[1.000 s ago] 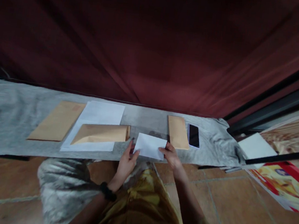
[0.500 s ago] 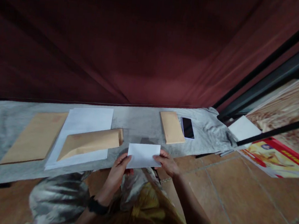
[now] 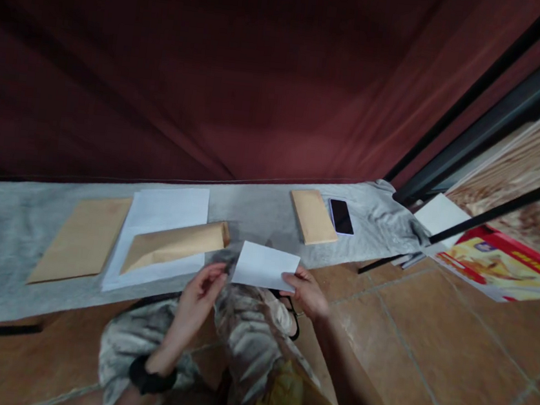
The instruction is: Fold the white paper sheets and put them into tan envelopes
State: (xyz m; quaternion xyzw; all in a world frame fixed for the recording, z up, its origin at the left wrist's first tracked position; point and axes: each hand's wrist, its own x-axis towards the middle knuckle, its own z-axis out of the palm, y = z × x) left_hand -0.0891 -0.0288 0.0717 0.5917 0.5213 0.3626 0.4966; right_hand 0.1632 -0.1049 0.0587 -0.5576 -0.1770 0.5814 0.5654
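Currently, bare right hand [image 3: 306,292] pinches rectangular white paper [image 3: 263,265] by right edge, at near side of grey cloth-covered bench [image 3: 256,211]; left hand [image 3: 198,295] apart, fingers curled, hold unclear. 1-handed grip, if loose, could let paper slip.

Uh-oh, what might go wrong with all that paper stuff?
The small white paper might droop or slip, since only the right hand seems to grip it; the left hand looks just off its edge. The white sheets lie close to the near edge of the grey cloth, so a bump could slide them off. The phone sits right by a brown envelope, so moving that could nudge it.
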